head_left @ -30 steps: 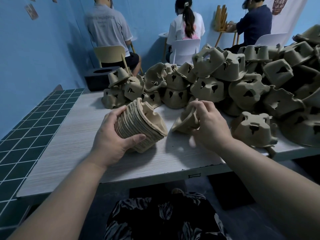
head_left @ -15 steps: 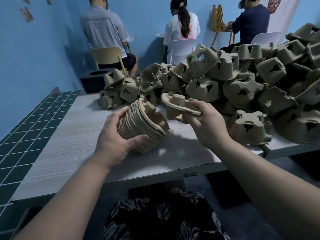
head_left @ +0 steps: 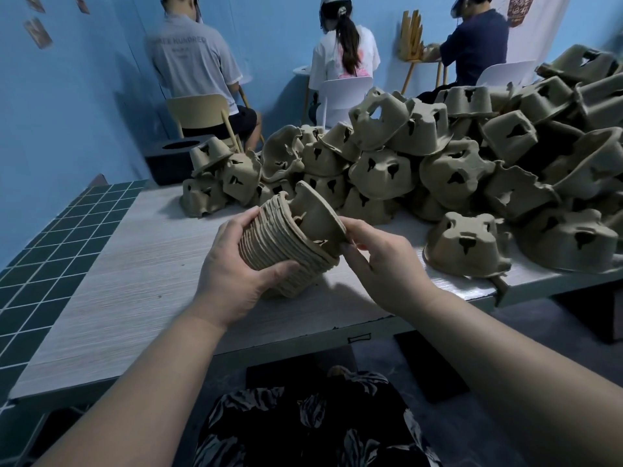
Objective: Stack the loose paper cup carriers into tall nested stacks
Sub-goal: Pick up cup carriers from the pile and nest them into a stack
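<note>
My left hand (head_left: pixel 232 267) grips a nested stack of brown pulp cup carriers (head_left: pixel 283 251), tilted with its open end up and to the right, just above the wooden table (head_left: pixel 135 281). A single carrier (head_left: pixel 317 214) sits partway into the stack's mouth. My right hand (head_left: pixel 381 261) pinches that carrier's rim at its right edge. A big heap of loose carriers (head_left: pixel 438 163) covers the table's far and right side.
One loose carrier (head_left: pixel 468 241) lies close to my right hand near the table's front edge. Green tiles (head_left: pixel 43 264) border the table on the left. Three people sit on chairs with their backs to me by the blue wall. A black box (head_left: pixel 178 160) stands beyond the table.
My right hand lifted a loose carrier from the table, carried it left and set it into the open end of the stack in my left hand.
</note>
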`<state>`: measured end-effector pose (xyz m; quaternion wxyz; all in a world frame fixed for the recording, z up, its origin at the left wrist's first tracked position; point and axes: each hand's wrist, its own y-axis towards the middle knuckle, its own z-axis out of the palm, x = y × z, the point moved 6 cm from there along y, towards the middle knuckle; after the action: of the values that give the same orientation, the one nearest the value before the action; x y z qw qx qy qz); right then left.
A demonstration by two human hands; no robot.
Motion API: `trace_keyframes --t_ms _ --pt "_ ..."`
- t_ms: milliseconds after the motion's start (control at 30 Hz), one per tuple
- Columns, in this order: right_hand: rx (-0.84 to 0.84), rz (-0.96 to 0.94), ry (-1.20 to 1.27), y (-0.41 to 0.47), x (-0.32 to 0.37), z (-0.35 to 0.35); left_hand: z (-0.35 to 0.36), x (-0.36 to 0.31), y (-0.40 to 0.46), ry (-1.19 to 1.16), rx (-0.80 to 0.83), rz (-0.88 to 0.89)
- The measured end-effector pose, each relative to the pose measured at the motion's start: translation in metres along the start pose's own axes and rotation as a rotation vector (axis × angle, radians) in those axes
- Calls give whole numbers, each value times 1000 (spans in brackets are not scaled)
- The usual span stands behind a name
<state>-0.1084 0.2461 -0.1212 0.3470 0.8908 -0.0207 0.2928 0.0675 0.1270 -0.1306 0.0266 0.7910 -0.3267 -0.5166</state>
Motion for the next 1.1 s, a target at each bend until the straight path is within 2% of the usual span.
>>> trace_keyframes --t_ms 267,500,567,667,733,767,933,1100 --pt "90 -158 -152 -7 2 -1 19 -14 1 14 49 46" --pt "239 -74 -151 -13 -6 -12 37 -22 4 21 76 83" --pt "168 -73 -185 -16 -9 -24 44 -26 4 18 86 96" --pt "-134 -80 -352 -20 -26 -58 55 -32 5 7 103 106" --pt "-256 3 -479 -23 -46 -80 62 -36 7 -1 116 114" --pt "-257 65 -537 -24 -58 -87 65 -37 8 -7 120 119" --pt "30 420 -634 -29 -105 -93 73 -42 10 -14 125 129" --pt "84 413 -648 -25 -101 -94 72 -42 10 9 138 118"
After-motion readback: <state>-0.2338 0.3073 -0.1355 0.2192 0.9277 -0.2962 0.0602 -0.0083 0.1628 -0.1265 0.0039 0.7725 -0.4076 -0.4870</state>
